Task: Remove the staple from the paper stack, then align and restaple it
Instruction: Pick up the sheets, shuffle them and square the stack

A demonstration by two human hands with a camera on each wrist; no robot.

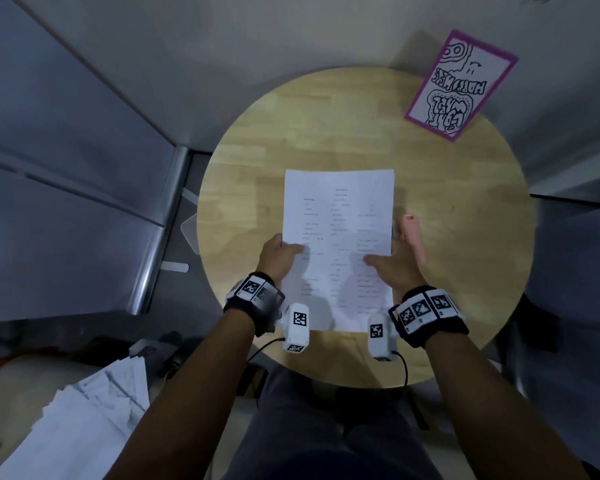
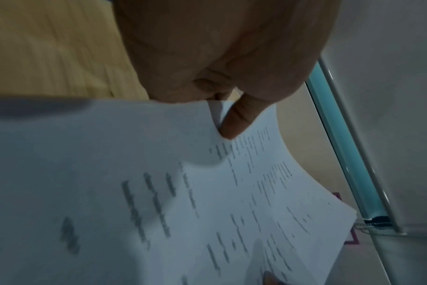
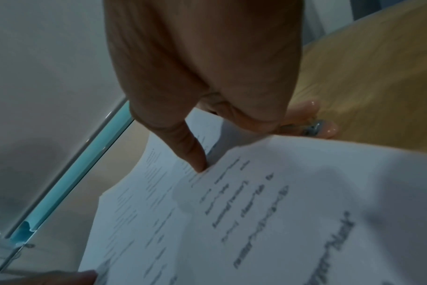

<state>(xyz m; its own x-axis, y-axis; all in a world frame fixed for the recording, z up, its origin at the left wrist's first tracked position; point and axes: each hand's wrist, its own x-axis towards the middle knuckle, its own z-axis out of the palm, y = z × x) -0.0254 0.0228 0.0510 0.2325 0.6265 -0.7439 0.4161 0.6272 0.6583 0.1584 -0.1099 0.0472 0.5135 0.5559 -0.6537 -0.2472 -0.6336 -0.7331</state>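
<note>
A white printed paper stack [image 1: 338, 220] is held over the round wooden table [image 1: 360, 133] by both hands. My left hand [image 1: 286, 252] grips its left edge, thumb [image 2: 237, 119] on top and fingers underneath. My right hand [image 1: 392, 261] grips the right edge the same way, its thumb [image 3: 190, 152] pressing on the top sheet. The sheets [image 3: 256, 212] bow a little between the hands. A pink stapler [image 1: 412, 237] lies on the table just right of my right hand, and it also shows behind the fingers as the stapler [image 3: 312, 123]. No staple is visible.
A purple-bordered card [image 1: 461, 84] lies at the table's far right rim. A loose pile of papers [image 1: 94, 417] sits low on the left, off the table. Grey cabinet fronts [image 1: 66, 168] stand to the left. My legs are under the table's near edge.
</note>
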